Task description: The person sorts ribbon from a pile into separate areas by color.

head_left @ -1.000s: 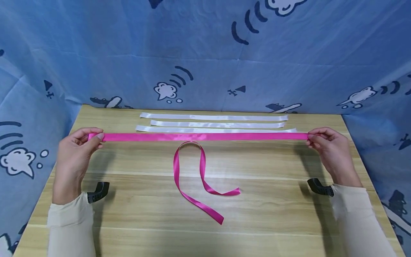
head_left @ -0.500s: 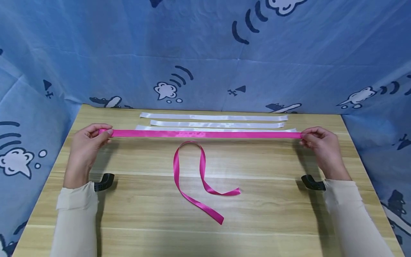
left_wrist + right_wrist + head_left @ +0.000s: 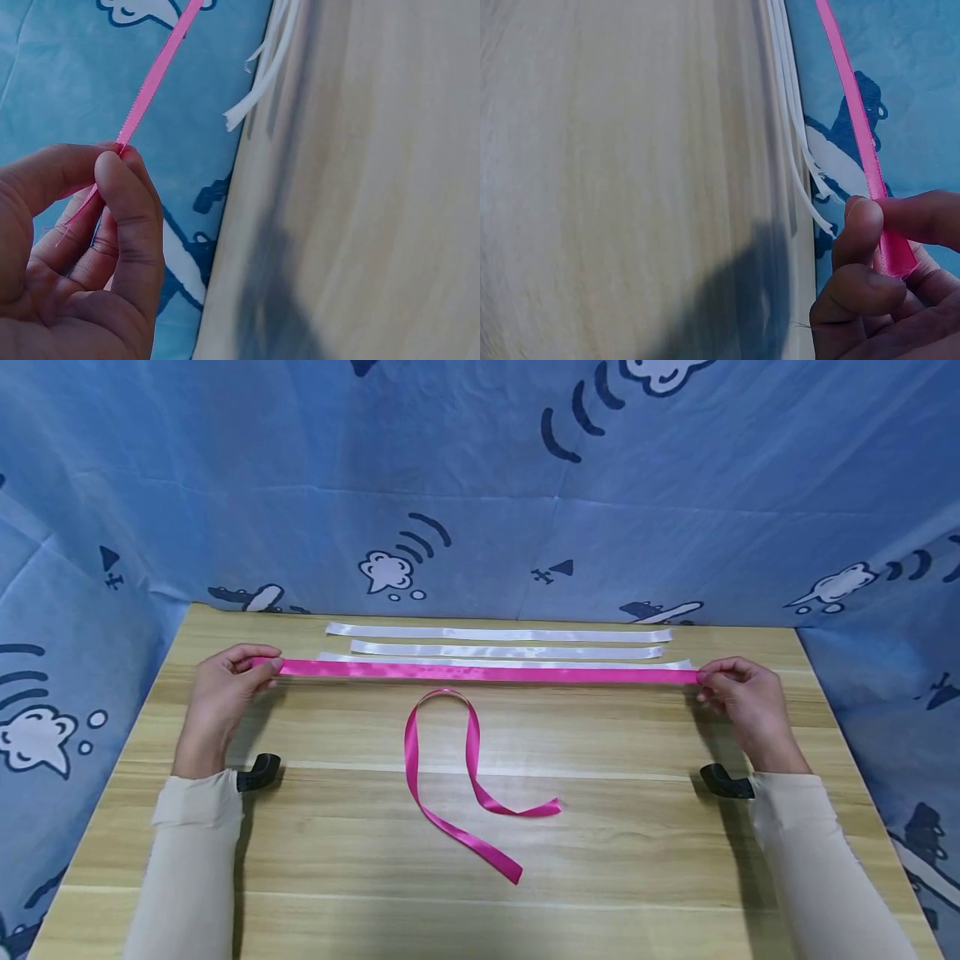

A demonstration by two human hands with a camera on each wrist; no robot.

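Note:
A bright pink satin ribbon (image 3: 480,672) is stretched straight between both hands, held above the table. My left hand (image 3: 225,697) pinches its left end between thumb and fingers; in the left wrist view the frayed tip of the ribbon (image 3: 154,82) pokes out below the pinch. At the other end, my right hand (image 3: 750,706) pinches the ribbon likewise, and a short tail shows past the fingers in the right wrist view. In the head view the taut ribbon partly overlaps the nearest white ribbon (image 3: 585,664). A second pink ribbon (image 3: 412,760) lies in a loose loop nearer me.
Two more white ribbons, a middle one (image 3: 502,650) and a far one (image 3: 495,633), lie side by side near the back edge of the wooden table (image 3: 637,843). Behind it hangs a blue patterned cloth (image 3: 480,460).
The left hand has moved right and slightly away from me, the right hand a little left, bringing the hands closer together. The stretched pink ribbon has shifted slightly toward the back.

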